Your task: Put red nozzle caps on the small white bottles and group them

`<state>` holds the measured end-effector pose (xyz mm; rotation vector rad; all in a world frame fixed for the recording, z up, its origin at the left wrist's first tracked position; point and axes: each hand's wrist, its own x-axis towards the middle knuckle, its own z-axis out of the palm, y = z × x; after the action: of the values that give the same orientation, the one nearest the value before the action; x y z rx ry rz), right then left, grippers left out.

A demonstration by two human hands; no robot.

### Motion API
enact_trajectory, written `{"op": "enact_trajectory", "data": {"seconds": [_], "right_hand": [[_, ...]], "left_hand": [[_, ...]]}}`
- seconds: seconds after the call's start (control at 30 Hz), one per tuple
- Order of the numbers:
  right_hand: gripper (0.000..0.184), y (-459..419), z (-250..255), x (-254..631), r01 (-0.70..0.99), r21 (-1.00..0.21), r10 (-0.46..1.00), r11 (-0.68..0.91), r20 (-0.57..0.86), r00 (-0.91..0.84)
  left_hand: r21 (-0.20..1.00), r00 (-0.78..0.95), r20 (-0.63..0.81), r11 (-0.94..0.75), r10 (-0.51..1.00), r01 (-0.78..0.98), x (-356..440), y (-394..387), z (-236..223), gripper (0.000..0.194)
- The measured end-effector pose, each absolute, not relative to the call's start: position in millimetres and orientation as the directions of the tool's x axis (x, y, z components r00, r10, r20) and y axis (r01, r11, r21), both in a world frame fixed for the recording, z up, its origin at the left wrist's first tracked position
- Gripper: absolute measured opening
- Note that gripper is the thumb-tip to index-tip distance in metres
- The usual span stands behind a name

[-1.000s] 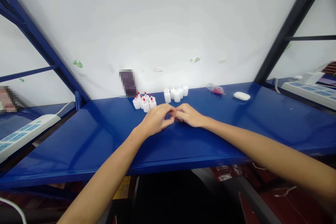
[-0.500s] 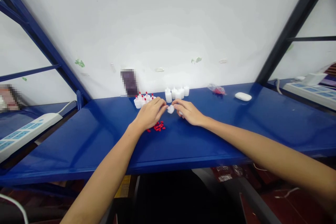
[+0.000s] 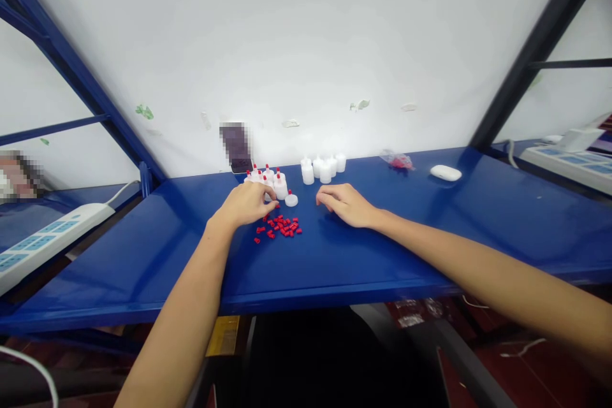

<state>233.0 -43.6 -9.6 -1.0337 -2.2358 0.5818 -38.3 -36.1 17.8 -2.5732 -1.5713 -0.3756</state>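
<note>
Two bottle groups stood apart, likely to keep the kinds sorted: red-tipped bottles (image 3: 280,188) at the left hand's (image 3: 248,201) 1 o'clock, plain white bottles (image 3: 326,172) at the right hand's (image 3: 348,205) 11. Loose red caps (image 3: 283,227) sat at the left's 4, presumably for easy reach; round white piece (image 3: 291,201) at its 3. Left fingers were curled together; couldn't tell if gripping anything. Right was half-curled, contents hidden. Surface was a glossy blue table (image 3: 363,268); marked white wall (image 3: 306,44) at 12, power strip (image 3: 52,237) at 9.
</note>
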Motion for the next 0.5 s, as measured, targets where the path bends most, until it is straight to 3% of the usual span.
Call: {"op": "enact_trajectory", "data": {"seconds": [0.27,0.5], "right_hand": [[0.042,-44,-12,235,0.470,-0.660,0.782,0.586,0.309,-0.542],[0.036,-47,-10,234,0.409,-0.685,0.750,0.603,0.313,-0.583]], "left_hand": [[0.006,0.500,0.219,-0.514,0.838,0.858,-30,-36,11,0.017],[0.064,0.611,0.492,-0.726,0.620,0.685,12,-58,16,0.015]]}}
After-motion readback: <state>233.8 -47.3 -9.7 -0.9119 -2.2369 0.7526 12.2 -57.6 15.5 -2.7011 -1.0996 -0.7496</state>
